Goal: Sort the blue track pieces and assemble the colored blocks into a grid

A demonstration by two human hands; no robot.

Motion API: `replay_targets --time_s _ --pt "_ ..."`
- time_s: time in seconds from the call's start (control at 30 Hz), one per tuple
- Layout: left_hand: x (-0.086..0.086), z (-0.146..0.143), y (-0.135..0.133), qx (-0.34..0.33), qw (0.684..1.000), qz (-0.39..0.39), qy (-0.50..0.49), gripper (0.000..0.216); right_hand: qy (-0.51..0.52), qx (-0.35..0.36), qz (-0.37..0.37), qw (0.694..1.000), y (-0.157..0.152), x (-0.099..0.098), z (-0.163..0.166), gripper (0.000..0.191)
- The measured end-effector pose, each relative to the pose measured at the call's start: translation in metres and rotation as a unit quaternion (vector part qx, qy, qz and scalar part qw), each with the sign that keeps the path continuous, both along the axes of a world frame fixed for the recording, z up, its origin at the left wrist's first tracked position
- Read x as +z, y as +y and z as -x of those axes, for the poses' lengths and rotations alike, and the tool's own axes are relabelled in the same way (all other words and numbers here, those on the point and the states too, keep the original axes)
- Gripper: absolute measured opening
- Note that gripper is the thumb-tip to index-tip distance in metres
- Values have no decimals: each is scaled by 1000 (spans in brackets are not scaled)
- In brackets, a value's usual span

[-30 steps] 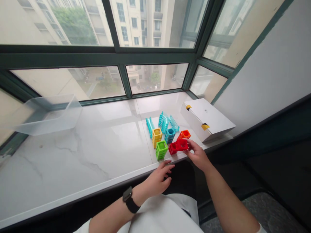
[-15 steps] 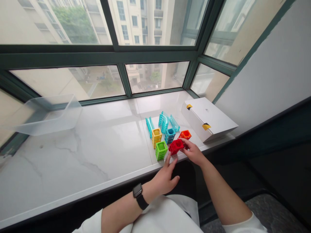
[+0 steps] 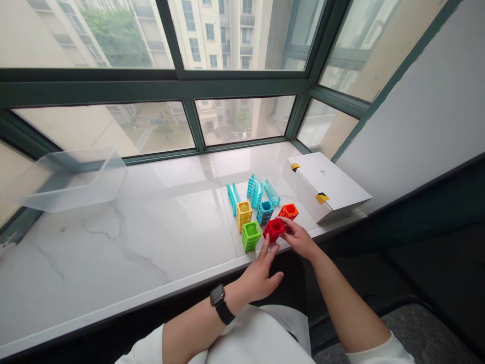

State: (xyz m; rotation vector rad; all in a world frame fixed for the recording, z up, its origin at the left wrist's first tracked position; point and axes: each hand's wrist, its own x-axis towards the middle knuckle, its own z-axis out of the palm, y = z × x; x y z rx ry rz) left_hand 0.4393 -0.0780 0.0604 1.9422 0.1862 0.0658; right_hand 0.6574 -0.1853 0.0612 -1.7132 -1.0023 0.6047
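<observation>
The red block [image 3: 274, 228] sits near the front edge of the surface [image 3: 151, 237], and we grip its right side with our right hand [image 3: 301, 240]. Our left hand [image 3: 261, 275] is open, its fingertips at the block's front left corner. A green block [image 3: 251, 235] stands just beside it, with yellow [image 3: 244, 213], blue [image 3: 265, 211] and orange [image 3: 288, 211] blocks behind and a white box [image 3: 326, 186] further right.

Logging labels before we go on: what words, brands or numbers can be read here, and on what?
None legible anywhere.
White box: tiny dark mark on its top, too small to read.
Yellow-and-black tabs: no readable print.
Watch: screen dark.
Red block at the right hand: no lettering visible.
</observation>
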Motion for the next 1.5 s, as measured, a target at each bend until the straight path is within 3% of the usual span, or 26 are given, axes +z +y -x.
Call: replay_targets --time_s 1.5 --pt "10 5 1 0 1000 19 4 80 5 -21 -15 1000 0 -19 1 54"
